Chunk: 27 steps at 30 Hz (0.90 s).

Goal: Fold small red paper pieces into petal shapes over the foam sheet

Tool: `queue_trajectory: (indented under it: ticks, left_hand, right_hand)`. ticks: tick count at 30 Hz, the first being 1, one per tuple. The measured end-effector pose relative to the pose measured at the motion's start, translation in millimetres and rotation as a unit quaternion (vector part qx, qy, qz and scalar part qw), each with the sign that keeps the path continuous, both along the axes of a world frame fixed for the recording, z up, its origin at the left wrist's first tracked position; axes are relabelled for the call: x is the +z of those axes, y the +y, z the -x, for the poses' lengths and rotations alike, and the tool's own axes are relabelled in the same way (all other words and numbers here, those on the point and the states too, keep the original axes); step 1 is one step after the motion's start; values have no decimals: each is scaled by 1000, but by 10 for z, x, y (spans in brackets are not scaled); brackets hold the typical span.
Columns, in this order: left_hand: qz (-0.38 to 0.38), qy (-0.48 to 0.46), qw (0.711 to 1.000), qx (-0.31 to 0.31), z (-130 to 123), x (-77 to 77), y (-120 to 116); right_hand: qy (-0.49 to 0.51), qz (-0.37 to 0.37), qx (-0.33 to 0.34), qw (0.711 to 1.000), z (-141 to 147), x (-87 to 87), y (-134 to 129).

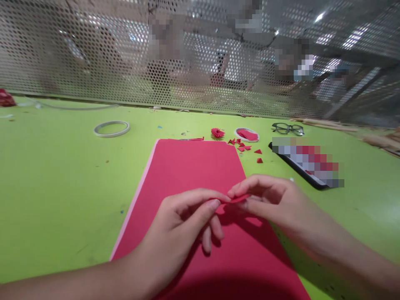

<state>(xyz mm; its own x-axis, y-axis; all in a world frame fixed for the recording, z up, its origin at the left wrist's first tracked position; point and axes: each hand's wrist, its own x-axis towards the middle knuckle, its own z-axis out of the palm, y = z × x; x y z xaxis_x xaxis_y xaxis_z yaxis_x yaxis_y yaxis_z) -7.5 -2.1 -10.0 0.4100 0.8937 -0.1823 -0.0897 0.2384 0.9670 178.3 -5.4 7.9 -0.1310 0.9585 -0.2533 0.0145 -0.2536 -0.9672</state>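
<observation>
Between my two hands is a small strip of red paper (pixel 239 199), held above a large red sheet (pixel 193 166). My left hand (pixel 190 221) pinches its left end between thumb and forefinger, the other fingers curled below. My right hand (pixel 268 196) grips the right end with thumb and fingertips. Past the sheet's far edge sits a round pleated red paper piece (pixel 217 133). Several small folded red triangles (pixel 240 146) lie to its right, beside a white ring (pixel 246 134) with red paper pieces inside it.
A white tape roll (pixel 111 128) lies at the left on the green table (pixel 68 175). Eyeglasses (pixel 288 129) and a black-edged phone (pixel 300 166) are on the right. A thin tool (pixel 192 138) rests at the sheet's far edge. Behind stands a perforated metal screen (pixel 125 62), with people beyond.
</observation>
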Motion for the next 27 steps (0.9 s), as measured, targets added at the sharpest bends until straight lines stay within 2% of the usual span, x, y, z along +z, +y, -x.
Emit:
queue_trajectory:
  ticks: [3,7,11,13,16,18,20,23,25,27]
  left_hand:
    - [-46,27,998,23,-7,33,7]
    - [-84,62,994,26,2,76,-3]
    - [-130,109,985,33,16,71,-3]
    - [-150,113,982,19,19,56,4]
    - [-176,107,978,18,12,39,11]
    - [-167,107,980,17,6,32,1]
    - [-111,82,990,5,6,23,-23]
    - [-26,-2,1000,5,27,-7,-67]
    - [-17,-42,999,12,47,-28,-84]
    - [-36,-44,998,4,59,-37,-85]
  right_hand:
    - [20,-13,13,1000,14,-26,-46]
    - [-11,-58,12,998,24,-58,-98]
    - [-24,-63,15,998,54,-107,-132]
    - [-67,-96,24,993,75,-129,-160]
    - [-154,-184,44,970,99,-131,-213]
    - [-179,-205,46,961,104,-114,-243]
    - [-156,-166,33,973,99,-96,-259]
    - [-54,-65,-24,996,79,-94,-243]
    - [4,-27,-50,998,66,-109,-213]
    - [28,-11,-48,998,55,-123,-181]
